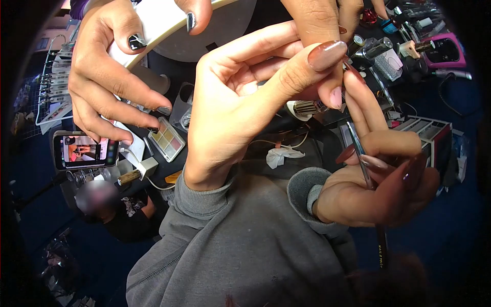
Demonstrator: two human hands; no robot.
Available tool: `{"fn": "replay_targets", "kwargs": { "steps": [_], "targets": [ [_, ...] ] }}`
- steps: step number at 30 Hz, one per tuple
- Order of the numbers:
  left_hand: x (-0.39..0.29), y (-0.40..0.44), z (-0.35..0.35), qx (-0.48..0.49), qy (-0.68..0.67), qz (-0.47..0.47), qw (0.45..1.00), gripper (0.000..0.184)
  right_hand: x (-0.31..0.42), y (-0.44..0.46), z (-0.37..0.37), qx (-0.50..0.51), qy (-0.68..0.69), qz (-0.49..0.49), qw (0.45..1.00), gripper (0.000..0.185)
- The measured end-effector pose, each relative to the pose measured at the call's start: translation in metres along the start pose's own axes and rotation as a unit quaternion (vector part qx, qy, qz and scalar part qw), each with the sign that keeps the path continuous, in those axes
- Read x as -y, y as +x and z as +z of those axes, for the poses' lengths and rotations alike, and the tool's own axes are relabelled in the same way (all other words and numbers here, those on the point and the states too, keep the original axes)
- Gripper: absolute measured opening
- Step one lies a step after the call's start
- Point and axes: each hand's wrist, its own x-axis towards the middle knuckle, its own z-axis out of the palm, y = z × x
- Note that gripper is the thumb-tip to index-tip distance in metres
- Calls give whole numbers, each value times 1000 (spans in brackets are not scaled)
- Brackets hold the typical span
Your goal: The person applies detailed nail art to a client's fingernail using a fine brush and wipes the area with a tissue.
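My left hand (230,102), in a grey sleeve, is closed around a finger of another person's hand (317,23) at the top centre. That finger has a pale pink nail. My right hand (383,179) grips a thin brush (360,156) with a silvery shaft, and its dark handle hangs below the palm. The brush's upper end points up beside the fingers of my right hand, which reach close to the held finger. The other person's second hand (105,77), with black nails, rests by a white curved device (204,23) at the upper left.
A phone (84,151) showing a picture and a colour palette (167,139) lie at left. A crumpled tissue (284,156) is near the middle. Bottles (376,47), a pink device (446,50) and a compartmented box (422,135) stand right. Another person (125,212) is lower left.
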Motion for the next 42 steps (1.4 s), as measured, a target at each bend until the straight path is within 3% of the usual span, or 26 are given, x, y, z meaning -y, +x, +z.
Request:
{"fn": "replay_targets", "kwargs": {
  "steps": [16, 19, 21, 31, 33, 34, 36, 42],
  "targets": [
    [1, 0, 4, -11, -14, 11, 1000, 32, 0, 1, 2, 17, -16, 7, 1000, 36],
    [2, 2, 8, -90, -118, 16, 989, 19, 1, 1, 2, 18, -17, 9, 1000, 36],
    [3, -1, 2, -21, 1, 13, 1000, 33, 1, 1, 2, 17, -18, 9, 1000, 36],
    [8, 2, 3, -38, 18, 16, 999, 32, 1, 1, 2, 21, -20, 14, 999, 38],
    [21, 10, 3, -35, -133, 93, 986, 18, 2, 1, 1, 20, -19, 15, 999, 38],
    [18, 8, 4, -35, -133, 93, 986, 18, 2, 2, 2, 20, -19, 16, 999, 38],
    [4, 4, 9, -78, -127, -8, 989, 18, 2, 2, 2, 20, -18, 16, 1000, 39],
    [4, 5, 11, -83, -130, -2, 988, 20, 3, 2, 1, 20, -19, 17, 999, 40]
  ]
}}
